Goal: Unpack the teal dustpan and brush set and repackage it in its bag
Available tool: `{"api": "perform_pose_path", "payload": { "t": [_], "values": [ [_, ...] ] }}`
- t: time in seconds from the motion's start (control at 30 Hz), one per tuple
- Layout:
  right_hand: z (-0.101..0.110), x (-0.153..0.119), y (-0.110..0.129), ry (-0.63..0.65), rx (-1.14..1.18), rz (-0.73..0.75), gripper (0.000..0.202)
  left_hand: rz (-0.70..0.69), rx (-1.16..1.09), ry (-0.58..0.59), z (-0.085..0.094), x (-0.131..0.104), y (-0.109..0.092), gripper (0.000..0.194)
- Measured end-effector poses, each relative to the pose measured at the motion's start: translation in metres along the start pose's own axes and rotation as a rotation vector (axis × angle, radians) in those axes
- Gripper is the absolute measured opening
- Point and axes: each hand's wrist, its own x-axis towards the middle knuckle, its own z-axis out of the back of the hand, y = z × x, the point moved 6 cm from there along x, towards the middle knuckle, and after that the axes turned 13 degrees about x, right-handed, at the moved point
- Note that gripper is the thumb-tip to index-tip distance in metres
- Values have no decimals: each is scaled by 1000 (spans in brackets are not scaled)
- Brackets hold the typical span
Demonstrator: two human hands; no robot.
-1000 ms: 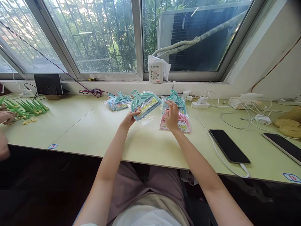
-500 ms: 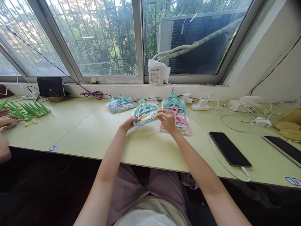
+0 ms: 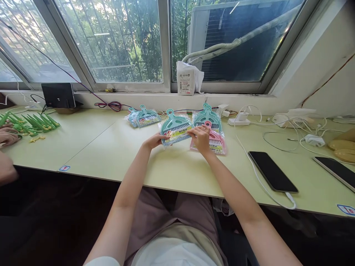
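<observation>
Both hands hold one teal mini dustpan-and-brush set in a clear bag [image 3: 174,127] just above the pale green table [image 3: 116,151]. My left hand [image 3: 155,140] grips its lower left corner. My right hand [image 3: 201,137] pinches its right edge. Under my right hand lies a pink set in a bag [image 3: 216,142], with another teal set [image 3: 207,117] behind it. A small pile of teal sets [image 3: 142,117] lies to the left, apart from my hands.
A black phone [image 3: 273,171] on a white cable lies right of me, with a second dark device [image 3: 334,168], chargers and tangled white cords [image 3: 291,127] beyond. Another person's hand [image 3: 7,136] rests by green plastic pieces [image 3: 30,123] at far left. A white bag [image 3: 187,78] stands on the windowsill.
The teal set was held up in my left hand alone; my right hand left the pink set and took its right edge. The set now sits lower and flatter.
</observation>
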Motion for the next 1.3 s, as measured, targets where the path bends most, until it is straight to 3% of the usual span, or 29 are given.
{"api": "perform_pose_path", "payload": {
  "t": [0.13,0.33,0.53,0.67,0.87,1.17,1.3],
  "values": [
    [2,-1,1,-24,-65,17,21,-10,-9,-16,0,0,-1,51],
    [-4,-2,1,85,-66,50,26,-6,-22,-37,2,3,2,52],
    [-5,-1,-2,106,-50,13,25,-8,22,-12,1,5,3,47],
    [-1,-1,-3,25,-55,-21,14,-23,22,-26,-2,3,-1,47],
    [7,-3,-3,-111,-93,-23,15,-42,17,-14,-7,2,-4,45],
    [8,-4,3,-35,-100,28,25,-55,-17,-32,-5,2,-5,41],
    [2,-1,8,59,-23,60,31,-48,-22,-51,-4,2,-4,39]
  ]
}}
